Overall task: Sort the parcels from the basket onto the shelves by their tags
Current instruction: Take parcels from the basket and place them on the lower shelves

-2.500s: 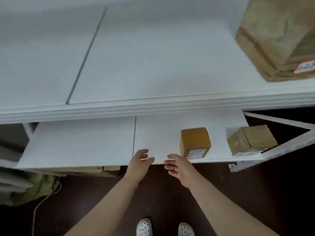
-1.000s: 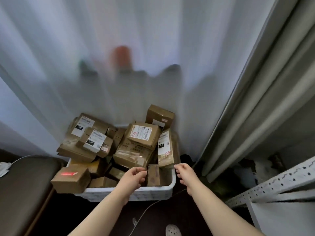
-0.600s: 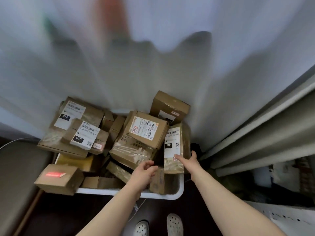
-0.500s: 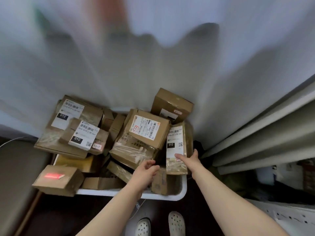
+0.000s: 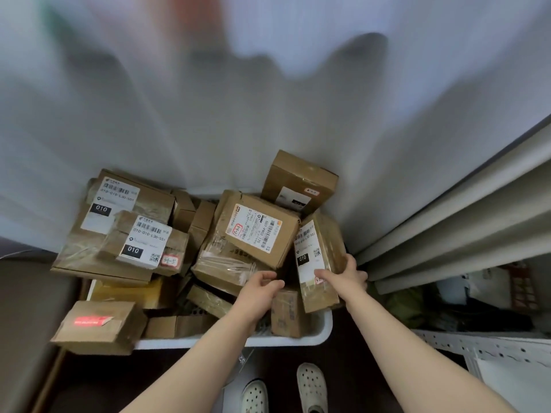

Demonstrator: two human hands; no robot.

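Cardboard sits under our right hand [image 5: 346,275]: thumb across the label face of the tall parcel [image 5: 316,248], fingers wrapped round its right side, so the grip is closed on it, though the fingertips behind are hidden. Left hand [image 5: 259,290] is just beside the parcel's left edge, fingers loosely curled, holding nothing. We judge this is the pick step: one parcel chosen, prob. not lifted yet, since its low end is down in the right front corner of the white basket [image 5: 298,341], above a small taped box [image 5: 286,314]. Next move, as we see it: pull it straight up & clear w/o dragging its neighbours, maybe w/ the left hand steadying, then turn it to read the small red-edged tag [image 5: 318,280] by our thumb, which is too small to read from here. The parcel stands on end, tilted, its top leaning near a flat parcel [image 5: 256,231] w/ a big white label; a brown box [image 5: 298,180] is behind both. The shelf frame [image 5: 492,350] shows at lower right, well apart from the basket, so a turn & carry will be needed.
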